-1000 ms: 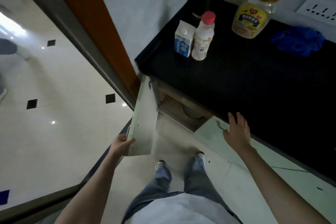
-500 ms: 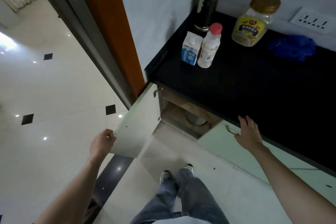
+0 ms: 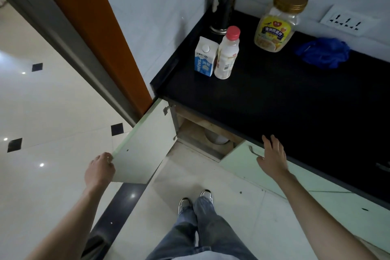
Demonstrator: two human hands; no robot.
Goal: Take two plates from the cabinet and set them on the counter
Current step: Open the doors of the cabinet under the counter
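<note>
Black stone topped the desk [image 3: 295, 99] where a person stood over an open cabinet [image 3: 202, 133], seen from a head-worn camera looking down past jeans and sneakers. The left hand [image 3: 99, 170] gripped the far edge of the pale green cabinet door [image 3: 145, 150], its fingers [image 3: 108, 157] curled and pinching that edge, with the door swung wide toward the tiled floor [image 3: 42, 124]. The right hand [image 3: 273, 157] hovered flat, fingers spread and holding nothing, at the desk's front edge, over the metal handle [image 3: 253, 151] of the neighbouring closed door [image 3: 242, 163]. Inside the opened compartment, under the desk's overhang, a pale rounded piece of crockery [image 3: 216, 138] showed in shadow; whether it was a plate or a stack of plates could not be told. No plate stood on the desk. At the desk's back left corner stood a dark holder of chopsticks [image 3: 224, 13], and in front of it a blue-and-white milk carton [image 3: 205, 57] touched a white bottle with a pink cap [image 3: 227, 54]. A clear jar with a gold lid [image 3: 278, 21] stood further right, near a crumpled blue cloth [image 3: 322, 51], below a white wall socket [image 3: 349, 21].
</note>
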